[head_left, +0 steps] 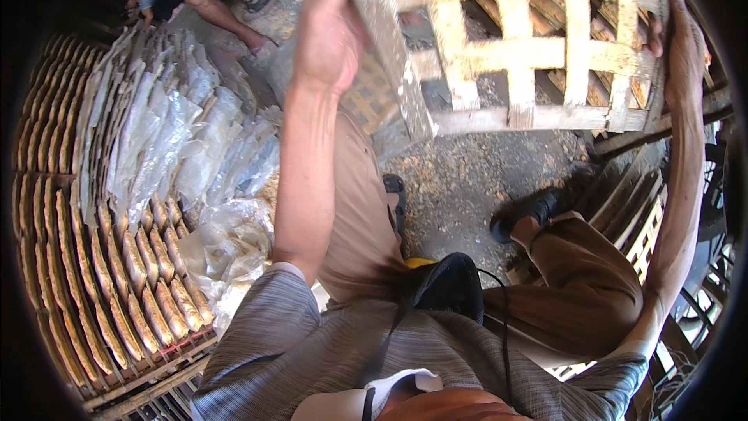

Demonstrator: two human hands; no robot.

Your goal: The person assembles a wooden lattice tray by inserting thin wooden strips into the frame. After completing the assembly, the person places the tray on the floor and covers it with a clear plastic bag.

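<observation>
A woven bamboo lattice tray (pixel 538 54) with a wooden frame is held up in front of me at the upper right, its open weave facing me. My left hand (pixel 331 43) grips the weathered board along its left side; the fingertips are blurred and partly cut off by the top edge. On the opposite side, my right hand (pixel 678 47) is closed round the tray's edge, with fingers showing at the rim. Through the gaps in the weave, brown slatted pieces show behind it.
To the left stand racks with rows of brown, flat-edged pieces (pixel 152 253). Clear plastic sheets (pixel 179 125) lie stacked over part of them, with crumpled plastic (pixel 230 242) nearby. Another person (pixel 210 0) sits at the upper left. Debris litters the floor (pixel 460 195); more lattice trays (pixel 647 234) lean at right.
</observation>
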